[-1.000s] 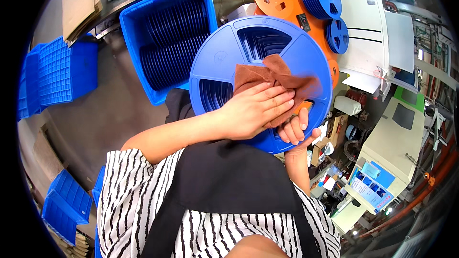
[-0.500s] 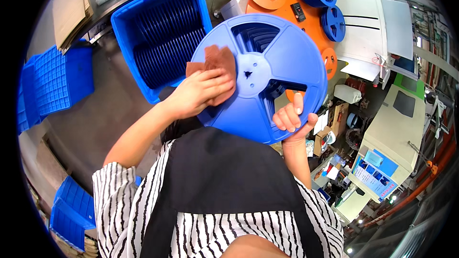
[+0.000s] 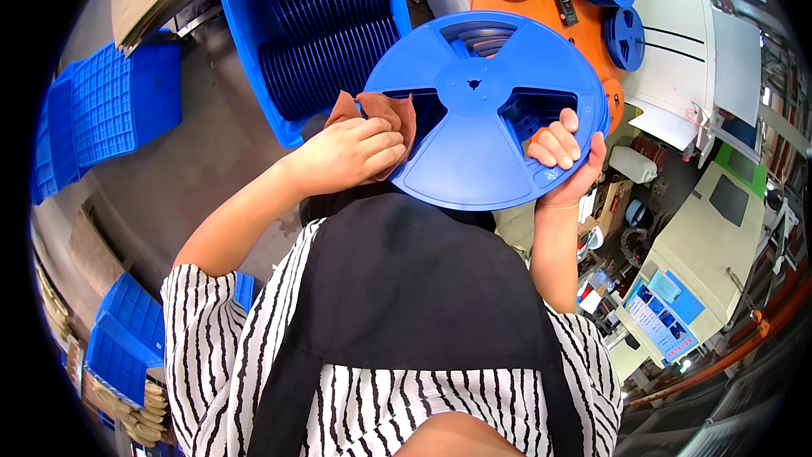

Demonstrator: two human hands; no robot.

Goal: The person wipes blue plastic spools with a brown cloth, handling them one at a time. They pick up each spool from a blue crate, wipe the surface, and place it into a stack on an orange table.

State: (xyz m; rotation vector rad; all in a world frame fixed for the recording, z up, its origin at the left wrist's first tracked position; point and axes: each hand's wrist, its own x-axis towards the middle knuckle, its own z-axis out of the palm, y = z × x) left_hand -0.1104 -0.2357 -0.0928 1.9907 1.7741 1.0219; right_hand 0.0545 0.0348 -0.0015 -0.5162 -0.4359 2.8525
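In front of my chest is a blue plastic reel (image 3: 461, 152) with a round hub and wide cut-out windows. More reel layers show beneath it through the openings. My right hand (image 3: 562, 156) grips the rim at the lower right, fingers hooked into a window and thumb on the outer edge. Bunched under my left hand (image 3: 359, 152) is a brown cloth (image 3: 397, 114), at the reel's left edge. The fingers are curled over the cloth, and its folds stick out above the knuckles.
A blue crate (image 3: 304, 131) packed with dark blue reels stands at the far left. Behind the held reel is an orange surface (image 3: 541, 21) with orange and blue reels. Stacked blue crates (image 3: 127, 101) sit at left; a pale machine (image 3: 702, 228) stands at right.
My left hand and the cloth have moved from the reel's face beside the hub to its left edge. The reel looks turned, its windows in different positions. My right hand keeps its hold.
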